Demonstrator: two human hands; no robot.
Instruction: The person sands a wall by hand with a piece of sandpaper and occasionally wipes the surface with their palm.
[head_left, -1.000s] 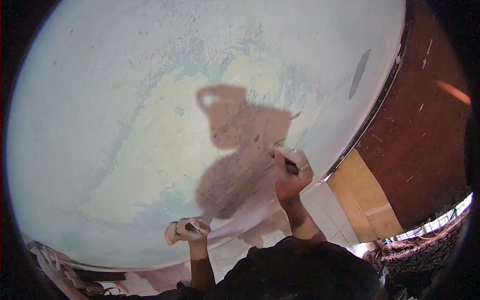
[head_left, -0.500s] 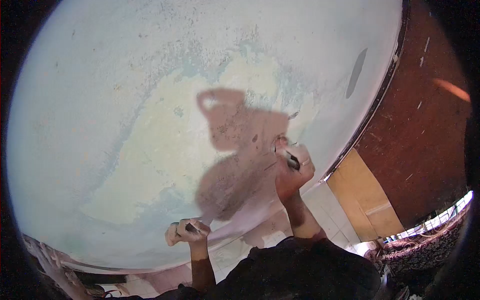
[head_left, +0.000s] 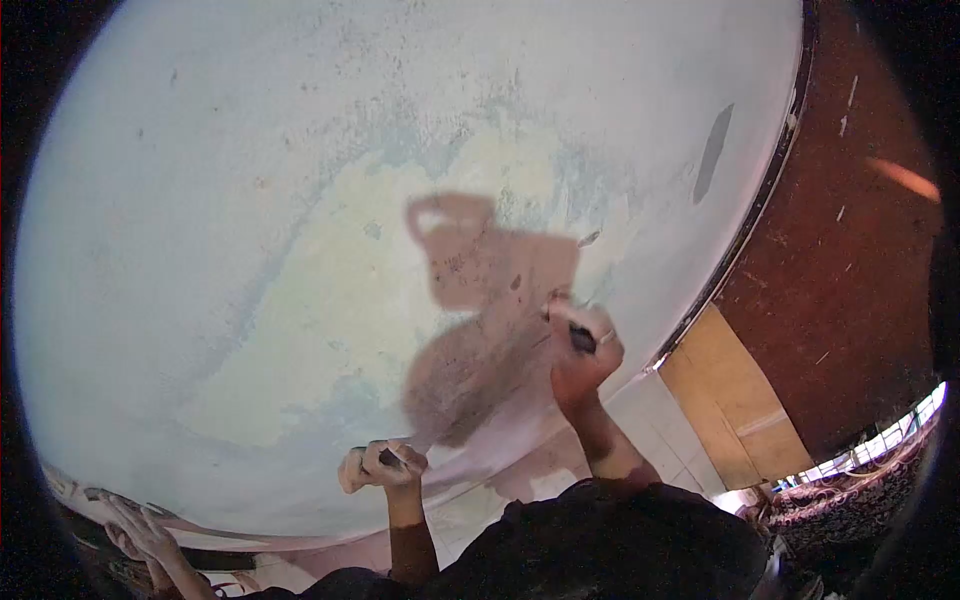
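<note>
A pale wall [head_left: 230, 140] with a yellowish, patchy area fills most of the view. My right hand [head_left: 588, 345] is closed round a dark-handled tool [head_left: 582, 339], held close to the wall below the patch's right side; its working end is hard to make out. Lower and further left, my left hand [head_left: 383, 466] grips another dark-handled tool [head_left: 391, 458], with a thin pale part pointing up and right. A reddish shadow of my head and arms lies across the wall between and above the hands.
Another person's hands [head_left: 145, 535] show at the lower left, near the wall's bottom edge. On the right are a dark reddish-brown surface [head_left: 810, 300] and a tan panel [head_left: 733, 400]. Light floor tiles [head_left: 650, 425] and a patterned cloth [head_left: 850, 500] lie lower down.
My right hand has moved slightly down, and my left hand slightly right. The shadow has shifted down and right. The other person's hands have come into clearer view at the lower left.
</note>
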